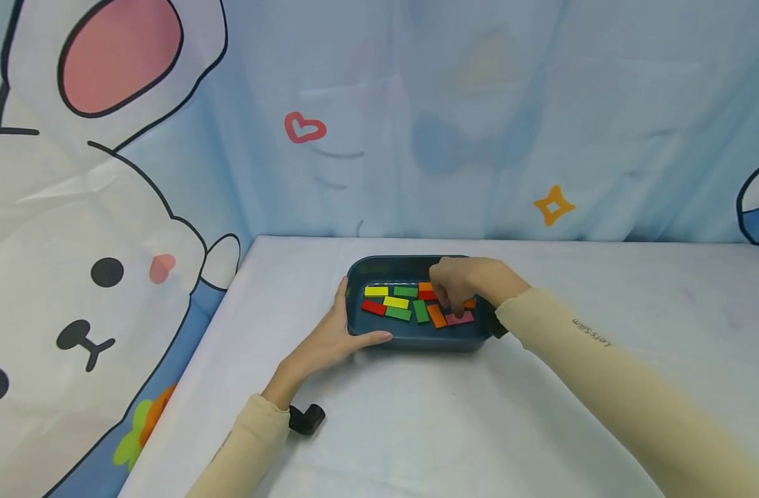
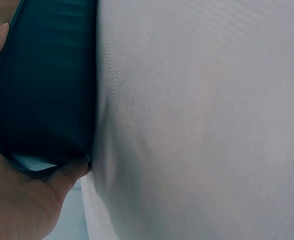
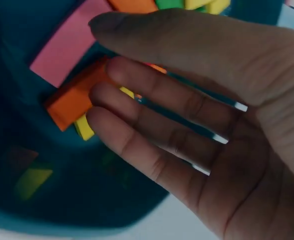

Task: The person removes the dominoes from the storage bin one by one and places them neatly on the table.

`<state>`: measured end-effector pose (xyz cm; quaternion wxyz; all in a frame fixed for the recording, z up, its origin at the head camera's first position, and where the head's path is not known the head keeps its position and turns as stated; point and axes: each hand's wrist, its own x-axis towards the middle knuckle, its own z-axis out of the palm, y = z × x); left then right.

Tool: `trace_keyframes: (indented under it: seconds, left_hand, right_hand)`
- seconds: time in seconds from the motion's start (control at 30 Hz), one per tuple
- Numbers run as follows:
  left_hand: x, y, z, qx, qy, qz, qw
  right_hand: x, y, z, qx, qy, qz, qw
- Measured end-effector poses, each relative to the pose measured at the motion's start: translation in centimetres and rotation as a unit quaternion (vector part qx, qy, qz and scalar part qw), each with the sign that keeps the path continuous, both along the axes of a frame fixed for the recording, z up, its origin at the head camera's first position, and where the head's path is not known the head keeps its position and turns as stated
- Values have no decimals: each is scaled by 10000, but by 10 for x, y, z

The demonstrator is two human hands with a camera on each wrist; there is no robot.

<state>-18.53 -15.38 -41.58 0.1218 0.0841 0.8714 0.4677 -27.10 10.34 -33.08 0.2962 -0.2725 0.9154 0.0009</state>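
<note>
A dark teal tray holds several small rectangular blocks in yellow, green, red, orange and pink. My left hand grips its left end, with the thumb along the near rim and the fingers on the left side. In the left wrist view the thumb bends against the tray wall. My right hand reaches down into the right part of the tray. Its fingers are loosely extended over an orange block, while the thumb tip overlaps a pink block. A yellow block lies partly under the orange one.
A white cloth covers the table under the tray. Behind it hangs a light blue curtain printed with cartoon figures. A black wrist device sits on my left wrist, close above the table.
</note>
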Motion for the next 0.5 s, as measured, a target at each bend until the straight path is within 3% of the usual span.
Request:
trace_keyframes:
  seconds: [0.5]
  left_hand:
    - [1, 0, 2, -67, 16, 2, 10000]
  right_hand:
    - [-3, -13, -14, 652, 30, -17, 9979]
